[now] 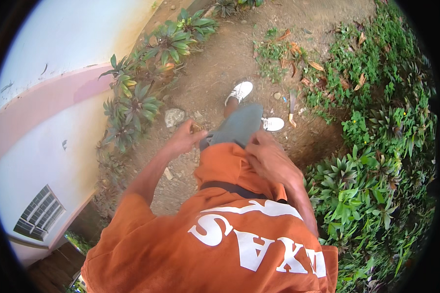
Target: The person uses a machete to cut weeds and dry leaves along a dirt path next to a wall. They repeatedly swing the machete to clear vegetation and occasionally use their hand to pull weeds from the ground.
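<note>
My left hand point(185, 138) is raised beside my left hip, its fingers closed around a small brownish item point(195, 127) whose kind I cannot tell. At the lower front of my orange shirt point(220, 161), my right hand point(266, 152) has its fingers bent against the hem; whether they pinch the cloth is unclear. Dark grey-green shorts point(236, 124) show beyond the hem, and a dark strap point(231, 187) crosses the shirt. A machete point(292, 104) with a light handle lies on the soil to the right of my white shoes point(273, 124).
A painted wall point(51, 121) with a grilled window point(40, 212) rises at left, edged by leafy plants point(135, 106). A pale rock point(175, 117) sits near my left hand. Dense green plants point(352, 197) fill the right side, with dry leaves point(316, 66) farther ahead.
</note>
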Motion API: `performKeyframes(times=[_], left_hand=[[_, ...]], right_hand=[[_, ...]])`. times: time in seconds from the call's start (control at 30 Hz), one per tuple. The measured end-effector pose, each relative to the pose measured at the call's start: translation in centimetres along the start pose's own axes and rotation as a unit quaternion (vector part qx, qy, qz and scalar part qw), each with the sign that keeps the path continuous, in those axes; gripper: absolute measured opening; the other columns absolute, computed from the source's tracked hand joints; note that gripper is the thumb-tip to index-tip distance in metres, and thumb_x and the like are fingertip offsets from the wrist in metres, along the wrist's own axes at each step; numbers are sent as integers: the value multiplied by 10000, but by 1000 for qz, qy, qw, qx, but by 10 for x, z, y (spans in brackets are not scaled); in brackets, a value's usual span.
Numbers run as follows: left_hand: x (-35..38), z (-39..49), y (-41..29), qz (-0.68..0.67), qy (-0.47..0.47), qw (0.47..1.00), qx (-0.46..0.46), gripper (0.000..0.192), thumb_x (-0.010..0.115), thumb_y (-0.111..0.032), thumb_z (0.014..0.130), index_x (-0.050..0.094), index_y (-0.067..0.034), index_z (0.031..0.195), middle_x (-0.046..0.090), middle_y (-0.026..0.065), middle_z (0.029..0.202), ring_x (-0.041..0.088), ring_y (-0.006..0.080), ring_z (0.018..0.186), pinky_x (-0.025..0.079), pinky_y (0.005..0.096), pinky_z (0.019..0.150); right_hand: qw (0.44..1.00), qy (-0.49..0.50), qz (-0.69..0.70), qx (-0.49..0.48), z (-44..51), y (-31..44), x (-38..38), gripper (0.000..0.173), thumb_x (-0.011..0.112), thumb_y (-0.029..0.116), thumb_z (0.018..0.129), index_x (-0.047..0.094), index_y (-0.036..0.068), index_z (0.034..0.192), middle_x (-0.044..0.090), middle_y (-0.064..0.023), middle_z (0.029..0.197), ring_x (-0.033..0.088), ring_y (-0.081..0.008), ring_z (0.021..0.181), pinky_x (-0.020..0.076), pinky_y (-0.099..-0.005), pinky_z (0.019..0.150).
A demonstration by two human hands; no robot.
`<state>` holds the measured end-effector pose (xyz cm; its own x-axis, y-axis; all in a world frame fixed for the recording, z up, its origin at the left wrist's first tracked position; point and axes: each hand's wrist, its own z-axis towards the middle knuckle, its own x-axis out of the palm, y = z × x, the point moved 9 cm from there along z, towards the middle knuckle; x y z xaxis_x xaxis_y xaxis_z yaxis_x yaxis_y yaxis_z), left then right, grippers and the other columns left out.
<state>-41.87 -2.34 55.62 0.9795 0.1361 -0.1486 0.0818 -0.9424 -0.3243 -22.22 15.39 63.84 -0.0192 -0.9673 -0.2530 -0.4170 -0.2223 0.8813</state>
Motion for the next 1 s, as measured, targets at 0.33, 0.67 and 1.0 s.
performKeyframes(times=[0.33,0.67,1.0], left_hand=[[32,-15,-14,156,171,970,80,519,739,-238,925,529,-5,1338,677,127,1027,607,171,659,498,332,602],[42,26,0,-27,97,974,201,447,706,-174,992,492,-64,1368,662,125,1297,626,208,1181,535,393,894],[1,-35,-32,365,33,899,240,351,663,-210,876,562,-71,1182,699,235,954,682,448,936,533,532,780]], right_hand=[[960,194,-108,171,17,10,-5,505,605,393,971,667,-42,720,612,-169,616,580,-272,586,484,-432,606],[963,159,4,218,104,20,36,479,719,395,844,741,-47,1025,717,-313,1012,717,-425,927,542,-483,827],[975,-64,-18,213,98,-4,4,294,556,224,898,714,-23,911,697,-304,872,687,-475,845,544,-509,807]])
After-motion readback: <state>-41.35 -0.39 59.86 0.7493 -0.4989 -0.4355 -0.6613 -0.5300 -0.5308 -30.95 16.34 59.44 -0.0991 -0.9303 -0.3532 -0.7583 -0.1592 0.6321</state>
